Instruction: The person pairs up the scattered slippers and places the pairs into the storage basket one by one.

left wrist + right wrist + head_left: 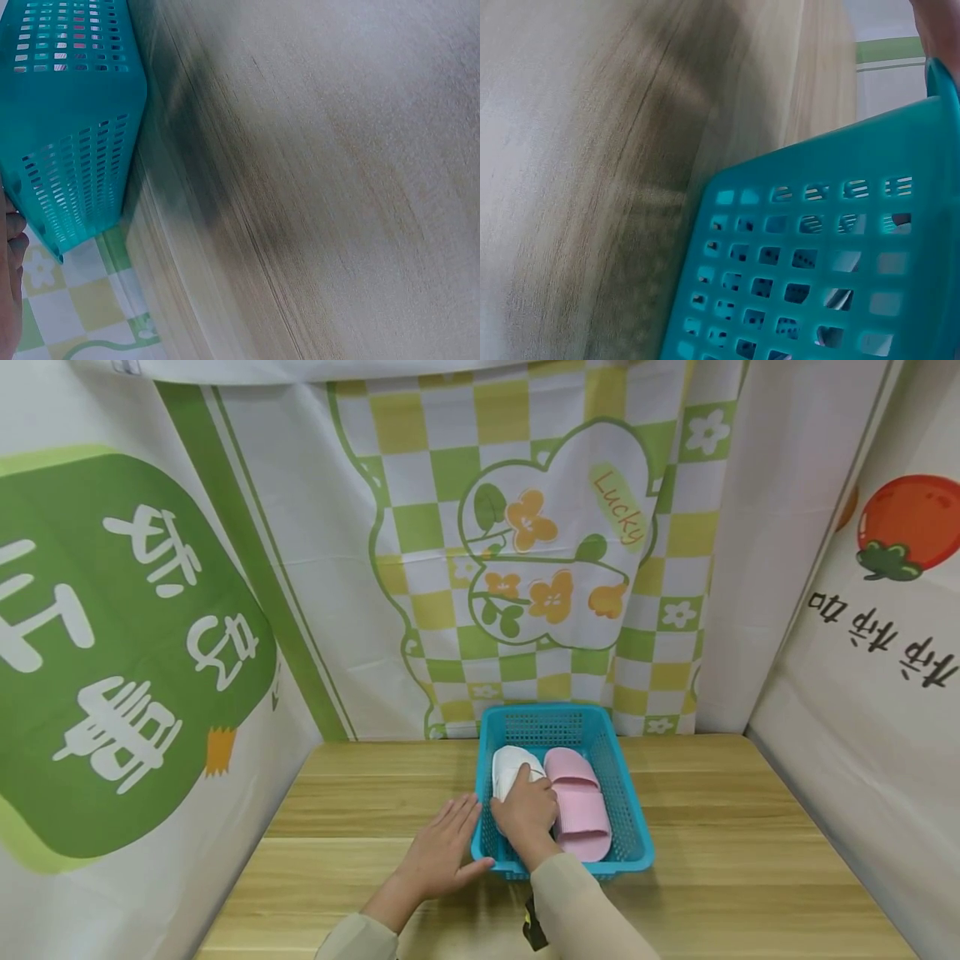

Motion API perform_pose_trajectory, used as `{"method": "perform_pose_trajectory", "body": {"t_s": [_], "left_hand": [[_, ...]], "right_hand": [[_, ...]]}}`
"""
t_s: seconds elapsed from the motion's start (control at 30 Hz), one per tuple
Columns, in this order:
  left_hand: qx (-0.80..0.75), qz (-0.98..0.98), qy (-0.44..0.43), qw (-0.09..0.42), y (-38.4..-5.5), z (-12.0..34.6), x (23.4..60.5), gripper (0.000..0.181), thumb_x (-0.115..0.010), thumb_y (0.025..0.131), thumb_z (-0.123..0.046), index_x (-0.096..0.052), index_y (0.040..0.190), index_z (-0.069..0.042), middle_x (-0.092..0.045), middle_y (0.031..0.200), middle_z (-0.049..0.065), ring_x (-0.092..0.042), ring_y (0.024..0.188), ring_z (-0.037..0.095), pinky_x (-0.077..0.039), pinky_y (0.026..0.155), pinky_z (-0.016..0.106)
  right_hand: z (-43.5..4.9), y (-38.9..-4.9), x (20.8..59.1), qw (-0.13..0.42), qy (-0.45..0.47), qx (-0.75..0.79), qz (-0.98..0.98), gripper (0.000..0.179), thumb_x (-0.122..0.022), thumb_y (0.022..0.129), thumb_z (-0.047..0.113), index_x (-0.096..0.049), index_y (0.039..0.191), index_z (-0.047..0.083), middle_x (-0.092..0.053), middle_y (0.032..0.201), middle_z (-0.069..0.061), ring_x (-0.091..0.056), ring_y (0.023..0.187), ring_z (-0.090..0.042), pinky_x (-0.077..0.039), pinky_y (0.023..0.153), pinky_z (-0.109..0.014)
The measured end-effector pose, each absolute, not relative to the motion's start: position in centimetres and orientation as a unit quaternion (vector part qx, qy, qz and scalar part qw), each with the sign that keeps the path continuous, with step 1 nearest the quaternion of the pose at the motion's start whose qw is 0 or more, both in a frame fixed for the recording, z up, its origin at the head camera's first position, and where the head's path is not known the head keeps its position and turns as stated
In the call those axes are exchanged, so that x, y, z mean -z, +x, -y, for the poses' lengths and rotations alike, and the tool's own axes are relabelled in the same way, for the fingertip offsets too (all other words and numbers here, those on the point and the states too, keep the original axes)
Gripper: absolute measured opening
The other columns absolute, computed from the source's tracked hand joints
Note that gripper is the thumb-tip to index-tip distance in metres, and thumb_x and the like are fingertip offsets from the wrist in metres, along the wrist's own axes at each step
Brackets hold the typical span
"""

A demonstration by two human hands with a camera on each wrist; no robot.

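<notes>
A blue perforated plastic basket (633,810) stands on the wooden table near the back cloth. Inside it, a white slipper (513,762) lies on the left and a pink slide slipper (583,810) on the right. My right hand (527,810) reaches over the basket's front and grips the white slipper, thumb on its left side; the hand covers much of that slipper. Outside the basket, my left hand (441,852) has its fingers straight against the left rim, the thumb by the front left corner. In the left wrist view, fingertips of the left hand (9,285) meet the rim.
Bare wooden table (735,860) extends on both sides of the basket. A checkered cloth (427,527) hangs behind, with printed cloth walls at left and right. A small black strap-like thing (534,927) shows beside the right sleeve (581,902).
</notes>
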State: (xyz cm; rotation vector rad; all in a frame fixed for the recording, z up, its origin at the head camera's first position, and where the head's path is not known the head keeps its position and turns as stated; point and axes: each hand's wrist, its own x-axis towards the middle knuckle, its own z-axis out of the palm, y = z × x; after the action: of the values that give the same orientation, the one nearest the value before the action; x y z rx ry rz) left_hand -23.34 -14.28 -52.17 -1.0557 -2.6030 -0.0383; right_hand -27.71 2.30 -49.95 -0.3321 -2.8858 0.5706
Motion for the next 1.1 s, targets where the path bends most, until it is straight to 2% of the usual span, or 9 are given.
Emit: {"method": "perform_pose_trajectory", "body": {"t_s": [0.3, 0.5, 0.73, 0.97, 1.1], "left_hand": [[0.022, 0.912, -0.374, 0.169, -23.4, 14.3, 52.3, 0.084, -0.037, 0.096, -0.062, -0.037, 0.145, 0.006, -0.033, 0.152, 0.02, -0.03, 0.141, 0.031, -0.024, 0.114, 0.042], [0.023, 0.911, -0.375, 0.171, -23.5, 14.3, 52.4, 0.083, -0.037, 0.096, -0.062, -0.038, 0.145, 0.006, -0.034, 0.152, 0.021, -0.032, 0.14, 0.033, -0.024, 0.114, 0.043], [0.027, 0.911, -0.374, 0.17, -23.5, 14.3, 52.5, 0.084, -0.035, 0.097, -0.062, -0.038, 0.145, 0.006, -0.033, 0.152, 0.02, -0.031, 0.14, 0.032, -0.024, 0.114, 0.042], [0.032, 0.908, -0.377, 0.182, -23.5, 14.4, 52.6, 0.085, -0.034, 0.096, -0.063, -0.039, 0.144, 0.006, -0.035, 0.151, 0.02, -0.032, 0.139, 0.032, -0.026, 0.113, 0.043], [0.032, 0.911, -0.374, 0.172, -23.5, 14.3, 52.4, 0.084, -0.035, 0.096, -0.063, -0.038, 0.145, 0.006, -0.034, 0.152, 0.02, -0.032, 0.14, 0.032, -0.024, 0.113, 0.043]], "right_hand": [[-2.2, -27.6, 50.5, 0.105, -0.102, -0.162, 0.976, 0.076, -0.075, 0.075, 0.042, -0.046, 0.129, -0.002, -0.051, 0.108, -0.035, -0.056, 0.093, -0.046, -0.051, 0.073, -0.053], [-2.2, -27.7, 50.5, 0.101, -0.095, -0.155, 0.978, 0.079, -0.074, 0.076, 0.044, -0.045, 0.133, -0.002, -0.051, 0.111, -0.035, -0.056, 0.095, -0.046, -0.051, 0.073, -0.053], [-2.2, -27.8, 50.7, 0.091, -0.089, -0.15, 0.98, 0.079, -0.074, 0.077, 0.045, -0.046, 0.139, 0.004, -0.049, 0.114, -0.034, -0.054, 0.096, -0.047, -0.051, 0.072, -0.053], [-2.1, -27.9, 51.0, 0.091, -0.083, -0.142, 0.982, 0.078, -0.076, 0.076, 0.045, -0.047, 0.132, -0.001, -0.048, 0.115, -0.036, -0.054, 0.097, -0.049, -0.051, 0.074, -0.052], [-2.1, -27.9, 51.1, 0.091, -0.08, -0.134, 0.984, 0.078, -0.076, 0.076, 0.045, -0.047, 0.13, -0.002, -0.048, 0.116, -0.036, -0.054, 0.099, -0.048, -0.052, 0.074, -0.051]]}}
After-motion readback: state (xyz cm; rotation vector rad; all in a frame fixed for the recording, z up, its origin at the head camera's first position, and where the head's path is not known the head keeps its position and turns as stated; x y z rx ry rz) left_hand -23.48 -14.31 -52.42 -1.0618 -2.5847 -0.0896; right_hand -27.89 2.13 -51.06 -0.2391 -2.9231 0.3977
